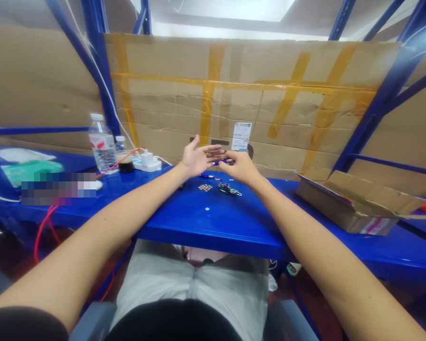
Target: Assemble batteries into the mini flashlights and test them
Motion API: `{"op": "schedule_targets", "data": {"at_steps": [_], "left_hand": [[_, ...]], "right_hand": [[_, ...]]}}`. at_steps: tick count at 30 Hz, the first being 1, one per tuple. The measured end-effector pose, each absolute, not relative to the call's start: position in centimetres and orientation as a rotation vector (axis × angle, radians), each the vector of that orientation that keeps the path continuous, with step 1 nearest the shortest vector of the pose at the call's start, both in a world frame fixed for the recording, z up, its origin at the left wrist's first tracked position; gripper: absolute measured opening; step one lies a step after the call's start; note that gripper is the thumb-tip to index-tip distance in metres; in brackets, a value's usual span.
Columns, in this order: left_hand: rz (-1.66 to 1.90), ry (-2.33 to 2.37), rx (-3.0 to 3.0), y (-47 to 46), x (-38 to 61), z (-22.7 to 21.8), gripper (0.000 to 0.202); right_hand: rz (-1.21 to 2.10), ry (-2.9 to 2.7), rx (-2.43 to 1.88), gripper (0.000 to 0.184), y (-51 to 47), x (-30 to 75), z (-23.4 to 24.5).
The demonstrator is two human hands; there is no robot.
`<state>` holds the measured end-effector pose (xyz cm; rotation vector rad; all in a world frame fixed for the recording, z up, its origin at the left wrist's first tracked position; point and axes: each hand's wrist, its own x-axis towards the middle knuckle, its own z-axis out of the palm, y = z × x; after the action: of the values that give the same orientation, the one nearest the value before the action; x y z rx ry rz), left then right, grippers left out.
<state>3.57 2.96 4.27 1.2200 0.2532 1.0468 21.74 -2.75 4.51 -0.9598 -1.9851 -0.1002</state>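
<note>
My left hand (pixel 199 157) is held palm up above the blue table (pixel 213 222), fingers stretched out, with a small item resting on the palm that I cannot make out. My right hand (pixel 240 168) pinches a small purple pen-like tube (pixel 223 162) and holds its tip against the left fingers. Below the hands lie another purple tube (pixel 209 177), a cluster of small silver button cells (pixel 205 187) and a bunch of dark and green small parts (pixel 228 189).
Two water bottles (pixel 102 148) and a white power strip (pixel 147 163) with a red cable stand at the back left. An open cardboard box (pixel 355 203) sits at the right. A taped cardboard wall (pixel 291 94) closes the back. Blue rack posts flank both sides.
</note>
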Motion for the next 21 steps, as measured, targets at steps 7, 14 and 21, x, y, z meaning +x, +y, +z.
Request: {"op": "schedule_targets", "data": {"at_steps": [7, 14, 21], "left_hand": [[1.023, 0.233, 1.204, 3.23, 3.4, 4.22, 0.084], [1.038, 0.253, 1.263, 3.3, 3.43, 4.3, 0.085], [1.038, 0.266, 1.313, 3.29, 3.47, 4.26, 0.087]], "right_hand": [[-0.248, -1.943, -1.015, 0.023, -2.86, 21.82, 4.87], [-0.21, -1.977, -0.916, 0.023, -3.03, 21.76, 4.81], [-0.164, -1.969, -0.891, 0.023, -3.07, 21.79, 4.89]]}}
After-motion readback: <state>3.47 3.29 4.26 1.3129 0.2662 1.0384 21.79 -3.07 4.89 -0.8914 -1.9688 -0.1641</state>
